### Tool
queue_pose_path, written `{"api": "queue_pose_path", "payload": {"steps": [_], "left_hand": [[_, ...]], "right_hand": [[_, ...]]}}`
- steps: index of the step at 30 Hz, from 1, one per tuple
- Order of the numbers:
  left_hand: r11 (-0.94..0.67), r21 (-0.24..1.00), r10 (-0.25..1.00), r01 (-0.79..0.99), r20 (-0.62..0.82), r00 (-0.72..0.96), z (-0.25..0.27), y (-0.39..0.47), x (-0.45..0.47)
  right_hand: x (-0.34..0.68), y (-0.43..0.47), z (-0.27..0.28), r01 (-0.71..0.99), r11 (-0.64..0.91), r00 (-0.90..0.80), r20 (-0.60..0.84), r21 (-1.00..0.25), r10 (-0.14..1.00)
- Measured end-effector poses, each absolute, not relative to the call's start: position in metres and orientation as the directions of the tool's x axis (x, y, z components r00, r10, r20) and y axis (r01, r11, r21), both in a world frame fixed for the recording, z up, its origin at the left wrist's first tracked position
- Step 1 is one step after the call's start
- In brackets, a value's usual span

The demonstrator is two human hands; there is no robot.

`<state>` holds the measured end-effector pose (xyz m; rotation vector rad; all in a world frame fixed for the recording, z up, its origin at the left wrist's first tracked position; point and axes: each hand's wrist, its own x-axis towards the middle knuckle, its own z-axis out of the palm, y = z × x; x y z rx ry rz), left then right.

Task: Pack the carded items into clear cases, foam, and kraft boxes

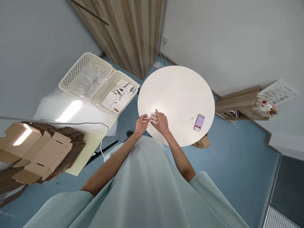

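Near the front edge of a round white table (177, 91), both hands meet at a small pale card with reddish-brown oval pieces in rows (154, 118). They look like press-on nails, but are too small to be sure. My right hand (162, 123) grips the card by its right side, thumb below and fingers above. With curled fingers, my left hand (142, 124) pinches at the card's left edge. Whether a separate small piece is between those fingertips cannot be made out. A blurred purple thing (199, 122) lies farther right on the table, with a small dark mark (192, 119) beside it.
On the left, a side table carries two white baskets, one with clear plastic bags (89, 77), the other with printed cards (118, 96). Flattened cardboard boxes (47, 152) are stacked nearer me. A low wooden cabinet (239, 101) stands right; a cardboard box (203, 142) sits below the table.
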<state>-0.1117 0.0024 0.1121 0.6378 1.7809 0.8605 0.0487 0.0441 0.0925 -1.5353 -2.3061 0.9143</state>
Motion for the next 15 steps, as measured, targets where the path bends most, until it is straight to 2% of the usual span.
{"api": "queue_pose_path", "payload": {"steps": [8, 15], "left_hand": [[0.688, 0.725, 0.659, 0.032, -0.605, -0.447, 0.104, -0.025, -0.112], [0.683, 0.730, 0.651, 0.005, -0.606, -0.458, 0.101, -0.022, -0.137]], "right_hand": [[0.047, 0.038, 0.032, 0.793, 0.208, -0.423, -0.273, -0.572, 0.864], [0.033, 0.047, 0.032, 0.826, 0.195, -0.376, -0.260, -0.530, 0.889]]}}
